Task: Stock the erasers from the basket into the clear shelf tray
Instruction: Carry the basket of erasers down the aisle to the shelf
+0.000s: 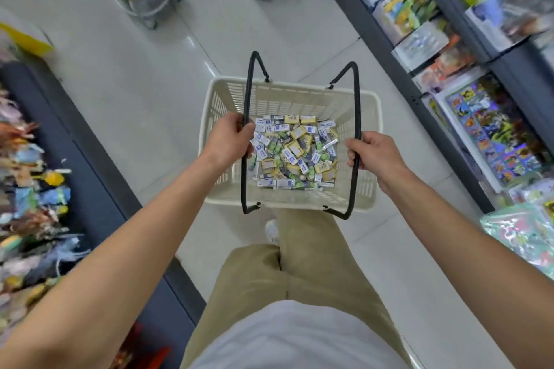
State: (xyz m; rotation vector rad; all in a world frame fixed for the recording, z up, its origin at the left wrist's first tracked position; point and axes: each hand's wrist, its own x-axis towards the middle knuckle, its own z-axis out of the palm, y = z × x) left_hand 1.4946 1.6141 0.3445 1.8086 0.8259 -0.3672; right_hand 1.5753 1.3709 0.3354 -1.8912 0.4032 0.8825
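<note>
Head camera looks steeply down, close above the floor [126,93].

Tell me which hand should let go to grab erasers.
Left, probably: both grip handles, but the left hand sits over the edge of the erasers; the right hand sits just outside them.

The person wears a white shirt [287,338] over loose khaki trousers [302,266], with a white shoe [272,231] showing beneath one leg. Both arms are uncovered from the left hand [227,141] and right hand [376,154] upward, as far as can be seen.
</note>
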